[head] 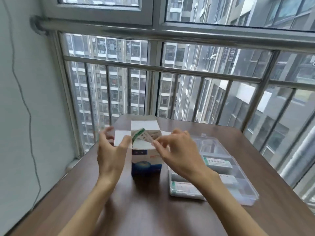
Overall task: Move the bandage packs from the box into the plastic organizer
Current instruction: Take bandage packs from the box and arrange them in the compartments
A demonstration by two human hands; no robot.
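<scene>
head view. the box (146, 157) stands upright on the brown table (255, 150) with its white flaps folded open. a bundle of bandage packs (140, 135) with green edging sticks up out of the box mouth, tilted toward the left.

the right hand (177, 150) pinches the right end of that bundle between thumb and fingertips, just above the box opening. the left hand (110, 150) is at the left flap, thumb against the flap and close to the bundle's left end; its fingers are spread and loosely curved. motion blur hides whether it grips the flap or only steadies it.

the plastic organizer (245, 189) lies just right of the box, lid open. packs already lie in it: one in the front left compartment (184, 186), another further back (219, 163), and a third apparently between them, partly behind the right forearm.

judgement: the task is partly done. several packs are placed, one bundle is being lifted out, and it has not cleared the box. how many remain inside cannot be seen.
</scene>
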